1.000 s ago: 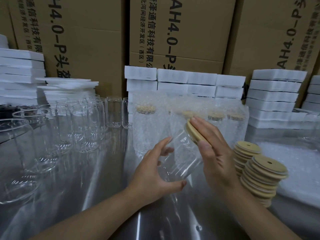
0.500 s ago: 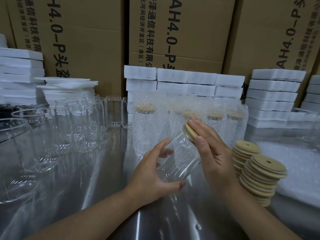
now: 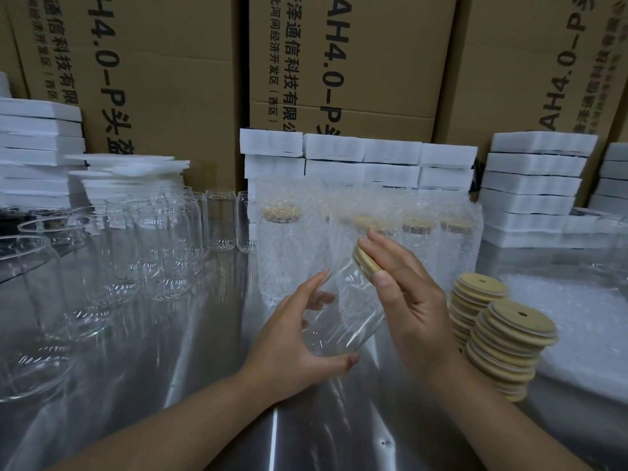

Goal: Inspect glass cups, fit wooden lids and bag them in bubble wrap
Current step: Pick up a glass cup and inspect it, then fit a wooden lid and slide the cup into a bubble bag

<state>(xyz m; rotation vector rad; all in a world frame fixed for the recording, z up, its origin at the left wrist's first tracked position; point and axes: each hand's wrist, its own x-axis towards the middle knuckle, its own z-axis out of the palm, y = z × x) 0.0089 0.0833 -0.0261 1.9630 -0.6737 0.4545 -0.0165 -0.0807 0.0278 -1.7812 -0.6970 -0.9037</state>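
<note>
The fingers [image 3: 379, 249] of the right hand [image 3: 411, 300] lie straight and pressed together, flat across the top of a round pale wooden lid [image 3: 364, 263]. The thumb is laid along the lid's near edge. The lid sits on the mouth of a clear glass cup [image 3: 350, 311], which is held tilted above the surface with its mouth up and to the right. The left hand [image 3: 295, 338] grips the cup's lower half. Its fingers curl round the far side and show through the glass, the forefinger reaches up along the wall, and the thumb hooks under the base.

Just right of the right wrist stand two leaning stacks of round wooden lids [image 3: 509, 338], each top disc with a small hole in it. Beyond them, towards the right edge, lies a pile of white bubble wrap [image 3: 577, 311]. Straight behind the hands is a row of lidded cups in bubble-wrap bags [image 3: 292, 246], upright and close together. To the left a cluster of bare clear glass cups [image 3: 163, 253] stands upright on the shiny metal surface [image 3: 170, 385], with the nearest ones at the left edge. Stacks of white foam blocks [image 3: 360, 154] line the back of the surface. Tall brown cardboard boxes [image 3: 170, 79] printed with black lettering rise behind them.
</note>
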